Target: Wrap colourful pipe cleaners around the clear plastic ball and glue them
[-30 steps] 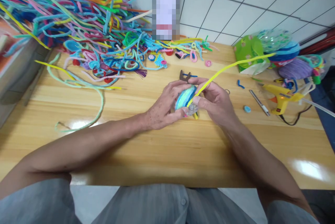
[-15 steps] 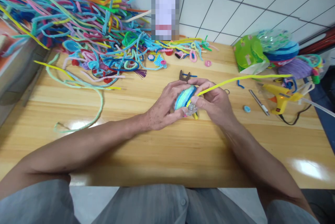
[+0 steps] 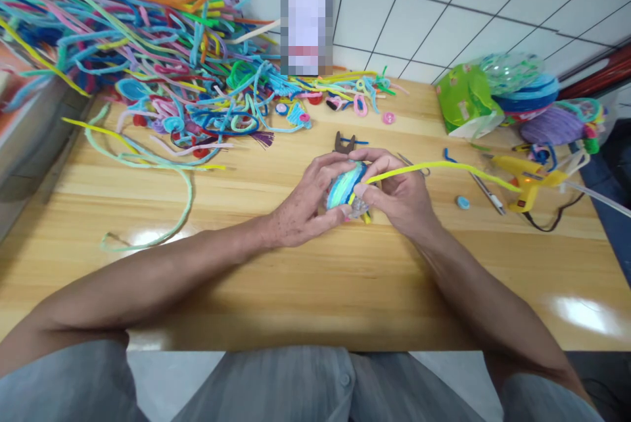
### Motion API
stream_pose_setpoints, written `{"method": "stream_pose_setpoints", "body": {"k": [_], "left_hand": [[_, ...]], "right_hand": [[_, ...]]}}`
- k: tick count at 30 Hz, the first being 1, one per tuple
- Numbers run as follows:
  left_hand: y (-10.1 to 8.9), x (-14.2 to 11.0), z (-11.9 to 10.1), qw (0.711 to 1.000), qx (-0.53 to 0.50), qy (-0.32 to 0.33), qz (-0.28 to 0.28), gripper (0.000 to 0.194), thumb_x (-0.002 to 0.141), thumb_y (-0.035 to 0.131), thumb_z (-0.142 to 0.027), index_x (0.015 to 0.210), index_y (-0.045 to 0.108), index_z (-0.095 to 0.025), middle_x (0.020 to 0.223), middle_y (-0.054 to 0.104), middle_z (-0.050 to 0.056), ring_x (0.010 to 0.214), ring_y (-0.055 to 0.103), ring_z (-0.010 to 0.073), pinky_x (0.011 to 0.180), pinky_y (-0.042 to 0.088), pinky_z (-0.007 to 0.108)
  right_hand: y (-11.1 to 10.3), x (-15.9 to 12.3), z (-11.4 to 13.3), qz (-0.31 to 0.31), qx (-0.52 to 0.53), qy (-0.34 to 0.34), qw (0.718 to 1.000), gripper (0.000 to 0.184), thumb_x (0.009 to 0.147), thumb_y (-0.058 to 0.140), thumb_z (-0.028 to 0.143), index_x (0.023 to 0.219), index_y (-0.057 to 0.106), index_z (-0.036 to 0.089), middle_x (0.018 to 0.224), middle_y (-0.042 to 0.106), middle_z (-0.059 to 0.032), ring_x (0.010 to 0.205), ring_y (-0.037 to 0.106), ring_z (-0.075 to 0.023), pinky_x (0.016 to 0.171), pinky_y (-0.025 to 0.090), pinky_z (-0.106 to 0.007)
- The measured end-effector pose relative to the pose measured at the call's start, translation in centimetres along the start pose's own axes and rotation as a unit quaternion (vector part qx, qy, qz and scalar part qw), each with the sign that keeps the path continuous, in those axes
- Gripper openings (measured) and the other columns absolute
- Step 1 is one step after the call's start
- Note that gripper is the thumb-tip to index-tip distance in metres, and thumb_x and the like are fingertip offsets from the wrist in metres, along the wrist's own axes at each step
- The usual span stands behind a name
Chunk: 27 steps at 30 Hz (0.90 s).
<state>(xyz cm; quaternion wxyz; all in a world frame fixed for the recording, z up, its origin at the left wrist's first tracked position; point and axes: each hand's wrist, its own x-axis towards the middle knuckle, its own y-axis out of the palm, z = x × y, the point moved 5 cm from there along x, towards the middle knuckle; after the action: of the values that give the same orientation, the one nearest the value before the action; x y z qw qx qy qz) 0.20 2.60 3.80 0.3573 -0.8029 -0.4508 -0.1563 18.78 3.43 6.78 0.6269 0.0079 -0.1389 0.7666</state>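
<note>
My left hand [image 3: 310, 202] is wrapped around a small rounded clear plastic piece [image 3: 359, 207], partly covered by bands of blue and pale green pipe cleaner [image 3: 348, 187]. My right hand [image 3: 399, 192] pinches a yellow pipe cleaner [image 3: 434, 165] against the right side of that piece, between thumb and fingers. The yellow strip's long free end arcs out to the right, over the table. A short yellow end [image 3: 367, 217] shows below the piece. Fingers hide its far side and much of its underside.
Brown-jawed pliers [image 3: 344, 143] and scissors [image 3: 422, 171] lie just beyond my hands. On the right are a blue cap [image 3: 462, 202], a craft knife [image 3: 488, 194], a yellow glue gun [image 3: 527, 179] and a green packet [image 3: 466, 100]. A large pipe cleaner heap [image 3: 162, 60] fills the back left.
The yellow pipe cleaner's free end has swung down on the right, from above the purple bundle to the glue gun. My right fingers have shifted slightly left along the wrapped piece.
</note>
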Motion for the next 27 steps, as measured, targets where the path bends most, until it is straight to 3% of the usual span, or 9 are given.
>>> {"method": "stream_pose_setpoints", "body": {"k": [5, 12, 20, 27], "left_hand": [[-0.21, 0.05, 0.14, 0.999, -0.026, 0.006, 0.020, 0.061, 0.113, 0.054, -0.053, 0.168, 0.038, -0.030, 0.167, 0.047, 0.019, 0.162, 0.042, 0.0348, 0.133, 0.042, 0.064], [0.06, 0.28, 0.39, 1.000, -0.003, 0.016, -0.026, 0.062, 0.108, 0.066, -0.049, 0.162, 0.045, -0.028, 0.158, 0.055, 0.018, 0.154, 0.052, 0.0338, 0.128, 0.048, 0.059], [0.23, 0.18, 0.12, 0.999, 0.027, 0.029, -0.032, 0.063, 0.108, 0.062, -0.047, 0.163, 0.040, -0.028, 0.159, 0.054, 0.019, 0.154, 0.051, 0.0347, 0.126, 0.049, 0.061], [0.04, 0.18, -0.03, 0.998, 0.017, 0.044, -0.045, 0.059, 0.108, 0.063, -0.046, 0.160, 0.047, -0.023, 0.154, 0.057, 0.020, 0.150, 0.055, 0.0344, 0.124, 0.051, 0.059]], "right_hand": [[-0.06, 0.07, -0.21, 0.002, -0.007, -0.002, 1.000, 0.023, 0.080, 0.094, 0.039, 0.085, 0.074, 0.030, 0.131, 0.079, -0.0037, 0.133, 0.070, -0.0306, 0.118, 0.055, -0.054], [0.01, -0.07, -0.24, 0.003, -0.004, -0.012, 1.000, 0.018, 0.083, 0.091, 0.035, 0.086, 0.074, 0.031, 0.131, 0.078, -0.0035, 0.133, 0.070, -0.0294, 0.121, 0.052, -0.054], [0.27, -0.18, -0.07, 0.003, -0.013, -0.014, 1.000, 0.020, 0.083, 0.091, 0.037, 0.086, 0.073, 0.030, 0.133, 0.078, -0.0043, 0.132, 0.070, -0.0305, 0.119, 0.053, -0.055], [0.33, -0.29, -0.04, 0.006, -0.009, -0.025, 1.000, 0.014, 0.086, 0.088, 0.030, 0.087, 0.074, 0.029, 0.133, 0.078, -0.0049, 0.132, 0.070, -0.0299, 0.120, 0.051, -0.054]]}}
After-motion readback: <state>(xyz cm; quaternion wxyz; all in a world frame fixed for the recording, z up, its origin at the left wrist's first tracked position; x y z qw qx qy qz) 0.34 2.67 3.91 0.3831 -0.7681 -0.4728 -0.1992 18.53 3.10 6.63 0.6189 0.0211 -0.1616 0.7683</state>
